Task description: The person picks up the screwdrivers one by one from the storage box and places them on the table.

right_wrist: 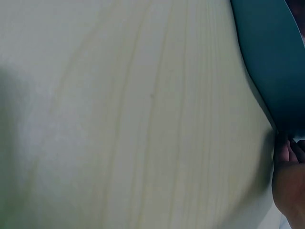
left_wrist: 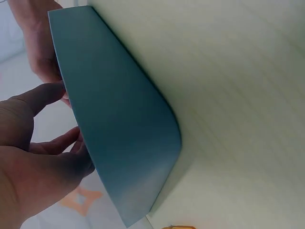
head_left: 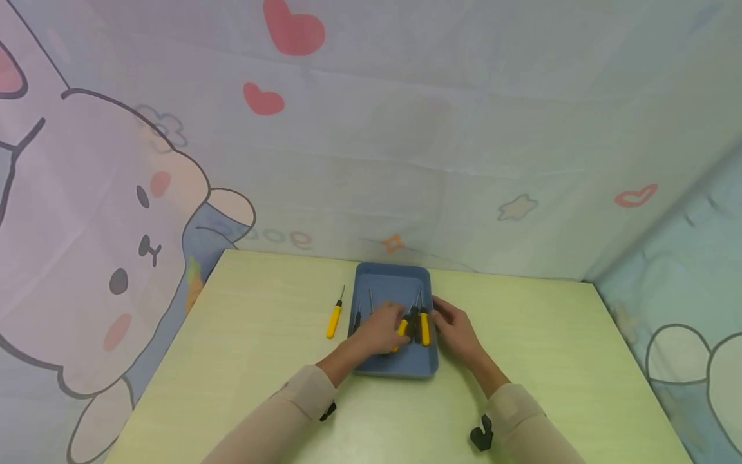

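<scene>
A blue tray [head_left: 394, 368] holds several screwdrivers, some with yellow handles and some dark. My left hand [head_left: 379, 328] reaches over the tray and pinches a yellow-handled screwdriver [head_left: 402, 327] between thumb and fingers. In the left wrist view the tray wall [left_wrist: 114, 114] hides the fingertips of the left hand [left_wrist: 43, 152]. Beside it on the right lies another yellow-handled screwdriver [head_left: 425, 328], tip pointing away. My right hand [head_left: 458, 328] touches the tray's right outer side with its fingers. The right wrist view shows this hand [right_wrist: 290, 181] low against the wall [right_wrist: 271, 62].
One yellow screwdriver [head_left: 334, 321] lies on the table left of the tray. Inside the tray's left part are a dark screwdriver [head_left: 357, 319] and a thin metal shaft [head_left: 371, 299]. The pale wooden table [head_left: 522, 335] meets a printed cloth backdrop [head_left: 371, 142] behind.
</scene>
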`<state>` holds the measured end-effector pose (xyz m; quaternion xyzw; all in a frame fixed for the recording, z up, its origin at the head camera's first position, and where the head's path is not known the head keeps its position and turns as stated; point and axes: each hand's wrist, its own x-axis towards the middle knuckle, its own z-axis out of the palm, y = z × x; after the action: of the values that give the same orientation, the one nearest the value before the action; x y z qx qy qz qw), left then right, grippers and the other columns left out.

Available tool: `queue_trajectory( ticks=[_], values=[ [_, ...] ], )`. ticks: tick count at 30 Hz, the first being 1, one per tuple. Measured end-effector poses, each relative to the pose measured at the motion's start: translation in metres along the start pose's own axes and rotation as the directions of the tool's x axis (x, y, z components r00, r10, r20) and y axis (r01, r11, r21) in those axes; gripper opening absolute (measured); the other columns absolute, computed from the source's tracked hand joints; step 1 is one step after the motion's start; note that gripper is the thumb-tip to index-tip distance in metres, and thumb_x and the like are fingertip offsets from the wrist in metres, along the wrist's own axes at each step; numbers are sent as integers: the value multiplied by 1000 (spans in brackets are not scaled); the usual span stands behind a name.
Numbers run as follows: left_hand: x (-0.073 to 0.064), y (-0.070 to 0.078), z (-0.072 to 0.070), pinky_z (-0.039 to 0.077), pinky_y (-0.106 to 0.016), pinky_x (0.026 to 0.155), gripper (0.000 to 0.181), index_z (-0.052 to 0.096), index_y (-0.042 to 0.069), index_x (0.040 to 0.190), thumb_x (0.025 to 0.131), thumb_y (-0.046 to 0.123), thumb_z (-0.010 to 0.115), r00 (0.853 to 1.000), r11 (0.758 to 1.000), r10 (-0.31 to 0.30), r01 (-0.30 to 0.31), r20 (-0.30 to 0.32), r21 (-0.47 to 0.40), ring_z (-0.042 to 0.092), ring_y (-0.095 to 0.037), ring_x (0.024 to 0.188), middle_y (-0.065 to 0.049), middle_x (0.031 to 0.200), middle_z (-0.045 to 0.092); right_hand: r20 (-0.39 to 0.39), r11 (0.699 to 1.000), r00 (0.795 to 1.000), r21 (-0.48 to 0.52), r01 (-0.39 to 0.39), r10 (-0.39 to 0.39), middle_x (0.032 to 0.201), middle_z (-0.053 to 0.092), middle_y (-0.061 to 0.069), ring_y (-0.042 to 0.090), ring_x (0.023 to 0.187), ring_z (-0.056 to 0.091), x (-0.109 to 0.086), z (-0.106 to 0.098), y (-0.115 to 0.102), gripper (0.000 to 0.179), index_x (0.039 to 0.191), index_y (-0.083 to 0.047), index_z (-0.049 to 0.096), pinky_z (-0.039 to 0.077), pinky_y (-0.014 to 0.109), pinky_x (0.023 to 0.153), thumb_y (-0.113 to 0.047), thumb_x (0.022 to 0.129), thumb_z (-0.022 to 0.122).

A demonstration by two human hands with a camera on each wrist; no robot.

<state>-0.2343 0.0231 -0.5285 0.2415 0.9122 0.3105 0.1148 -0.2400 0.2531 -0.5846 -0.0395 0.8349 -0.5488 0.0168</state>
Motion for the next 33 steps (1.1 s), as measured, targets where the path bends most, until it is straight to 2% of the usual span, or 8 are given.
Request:
queue_trajectory(
  ticks=[5,11,21,28,33],
  values=[
    [-1,-1,4,56,-42,92,57,62,-4,138,91,21,83,1000,999,-29,28,7,33,60,-25,105,-19,132,60,-12,1000,1000,-9,11,-11,156,53,21,36,138,57,0,1,2,48,155,1,51,51,42,109,-17,111,57],
    [0,-1,6,55,-38,87,54,64,-5,136,92,19,82,998,997,-59,57,35,46,57,-22,98,-20,135,61,-12,1000,1000,2,-5,5,156,53,18,34,141,55,-1,1,1,48,156,-1,52,47,48,114,-17,111,57],
    [4,6,12,53,-33,77,36,69,-2,121,89,8,79,997,988,-77,75,14,138,55,-19,86,-14,118,63,-8,999,999,12,31,-31,156,52,24,40,140,55,0,1,0,48,155,5,48,47,51,113,-14,112,54],
    [5,7,15,54,-35,79,47,65,-5,132,90,10,80,994,985,-108,105,10,136,56,-19,86,-16,124,60,-1,1000,1000,3,17,-17,157,52,21,37,140,55,1,1,1,49,156,2,48,47,50,113,-16,112,55],
    [5,5,16,54,-36,80,50,64,-4,133,89,14,82,995,987,-103,102,0,121,57,-20,87,-16,124,61,6,1000,1000,-2,18,-18,157,52,21,37,138,57,0,1,2,49,157,2,48,49,51,111,-17,112,54]
  ],
)
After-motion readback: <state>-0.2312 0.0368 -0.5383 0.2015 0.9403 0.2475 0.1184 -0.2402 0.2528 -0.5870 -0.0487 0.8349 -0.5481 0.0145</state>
